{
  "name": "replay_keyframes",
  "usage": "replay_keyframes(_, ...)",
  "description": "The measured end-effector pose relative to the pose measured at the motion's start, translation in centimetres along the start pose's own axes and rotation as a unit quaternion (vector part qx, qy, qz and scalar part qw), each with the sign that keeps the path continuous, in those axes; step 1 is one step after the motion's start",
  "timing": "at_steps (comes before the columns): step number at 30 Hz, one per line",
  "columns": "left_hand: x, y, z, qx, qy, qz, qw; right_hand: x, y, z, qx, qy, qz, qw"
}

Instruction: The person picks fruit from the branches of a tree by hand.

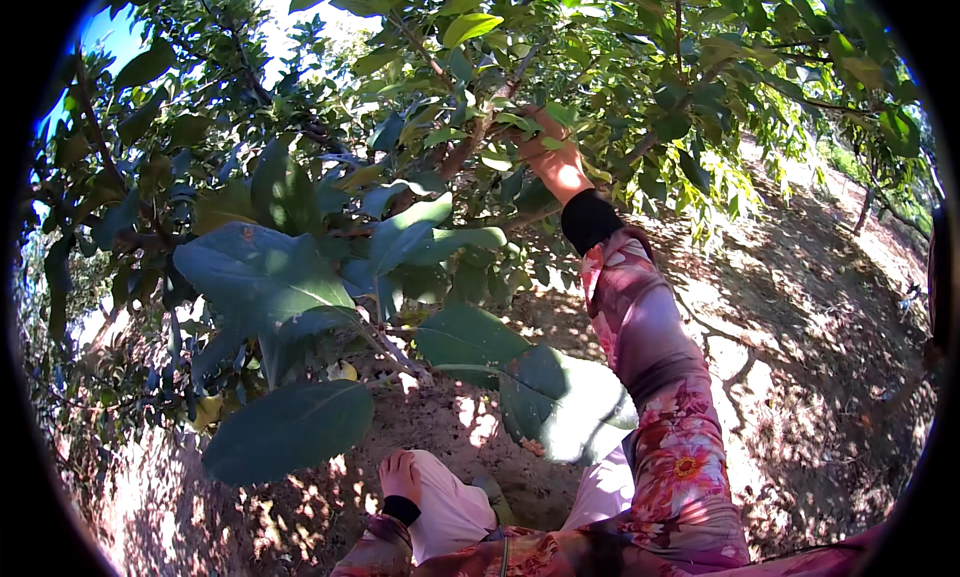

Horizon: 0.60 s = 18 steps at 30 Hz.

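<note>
My right hand (551, 153) reaches up among the leaves of a fruit tree, beside a branch (476, 138). Leaves cover its fingers, so what they touch or hold is hidden. Low in the view, my left hand (400, 476) rests against my left thigh in pale trousers (450, 506), its fingers partly visible. Large green leaves (262, 277) on a twig hang close to the camera between the two hands. A yellowish fruit (208, 410) shows among foliage at the lower left, with another yellowish patch (343, 371) above and right of it.
Dense leafy branches (315, 134) fill the upper left and top. A thicker branch (645, 146) extends right of my raised hand. Dry soil (795, 299) in dappled shade slopes away at the right. A dark object (939, 277), not clear, stands at the right rim.
</note>
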<state>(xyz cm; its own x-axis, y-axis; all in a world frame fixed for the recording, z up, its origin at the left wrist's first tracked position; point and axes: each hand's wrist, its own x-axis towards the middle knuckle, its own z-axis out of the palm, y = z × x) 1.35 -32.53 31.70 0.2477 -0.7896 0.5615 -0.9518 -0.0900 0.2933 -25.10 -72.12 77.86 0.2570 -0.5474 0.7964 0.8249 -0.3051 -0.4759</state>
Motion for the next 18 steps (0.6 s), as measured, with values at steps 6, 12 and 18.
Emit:
replay_keyframes(6,-0.5,-0.9,-0.1,0.007,-0.008,-0.014,1.000,-2.7,-0.9,-0.4,-0.231,0.066,0.025,0.970)
replay_keyframes(12,-0.7,-0.9,-0.8,0.018,-0.008,-0.006,1.000,-5.1,-1.2,2.6,-0.171,0.105,0.084,0.976)
replay_keyframes(18,-1.1,-0.6,-1.5,-0.024,-0.034,-0.066,0.997,-6.3,-0.4,5.9,-0.136,0.120,0.024,0.983)
